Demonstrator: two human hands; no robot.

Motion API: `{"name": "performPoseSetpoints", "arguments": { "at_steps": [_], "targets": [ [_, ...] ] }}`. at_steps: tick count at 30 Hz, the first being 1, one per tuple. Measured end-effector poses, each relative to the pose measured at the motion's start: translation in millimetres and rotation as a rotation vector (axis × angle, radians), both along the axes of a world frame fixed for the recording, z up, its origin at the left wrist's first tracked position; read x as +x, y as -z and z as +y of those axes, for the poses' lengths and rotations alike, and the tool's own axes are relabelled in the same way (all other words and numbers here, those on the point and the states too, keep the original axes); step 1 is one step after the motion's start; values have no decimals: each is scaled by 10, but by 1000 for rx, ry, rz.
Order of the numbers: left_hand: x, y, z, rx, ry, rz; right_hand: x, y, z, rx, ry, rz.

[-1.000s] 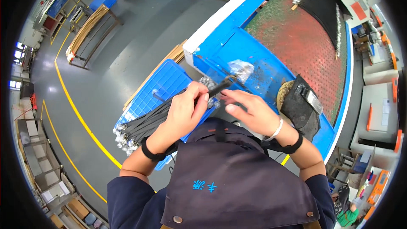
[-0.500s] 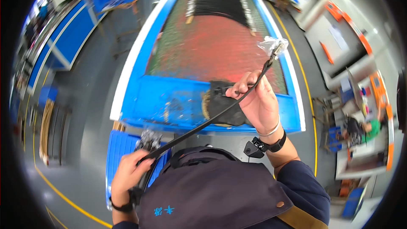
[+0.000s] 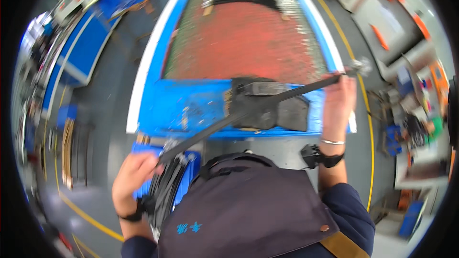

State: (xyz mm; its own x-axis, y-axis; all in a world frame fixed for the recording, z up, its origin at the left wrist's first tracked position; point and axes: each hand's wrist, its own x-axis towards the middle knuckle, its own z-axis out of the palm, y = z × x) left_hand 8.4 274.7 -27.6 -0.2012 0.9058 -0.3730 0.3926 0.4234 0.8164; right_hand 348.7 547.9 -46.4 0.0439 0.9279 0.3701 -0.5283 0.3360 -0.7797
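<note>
- Over the near end of the blue-framed machine (image 3: 160, 110), a black strap (image 3: 251, 110) is being held up between two hands, slantwise from near left to far right.

- Nice. So how's it sitting in the fingers?

- On the left, its near end is pinched by the left hand (image 3: 135, 174), thumb and fingers closed up on it. On the right, the strap is met up at the fingertips of the right hand (image 3: 339, 100). It looks gripped there too, but with that much blur, exactly which fingers are on it can't be told.

- And the strap itself?

- Flat, narrow, plain dark black, pulled nearly straight with a slight bend. Past the right fingertips a blurry end is stuck out, looks wrapped in clear plastic (image 3: 363, 67). Midway, a black pad (image 3: 291, 114) on the blue ledge is crossed by it.

- Anything by the left hand?

- Yep, a bundle of similar black straps (image 3: 165, 193), laid over a blue basket (image 3: 192, 165), just right of the left wrist.
</note>
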Motion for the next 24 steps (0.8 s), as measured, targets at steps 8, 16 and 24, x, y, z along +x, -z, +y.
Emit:
{"name": "performPoseSetpoints", "arguments": {
  "at_steps": [8, 16, 24],
  "targets": [
    [500, -215, 657, 54, 149, -476, -380, -167, -306, 305, -54, -737],
    [776, 346, 936, -105, 139, -978, -839, -71, -858, 774, -576, -1209],
    [871, 647, 794, 329, -138, -507, -812, 179, -864, 797, -567, -1322]
  ]
}}
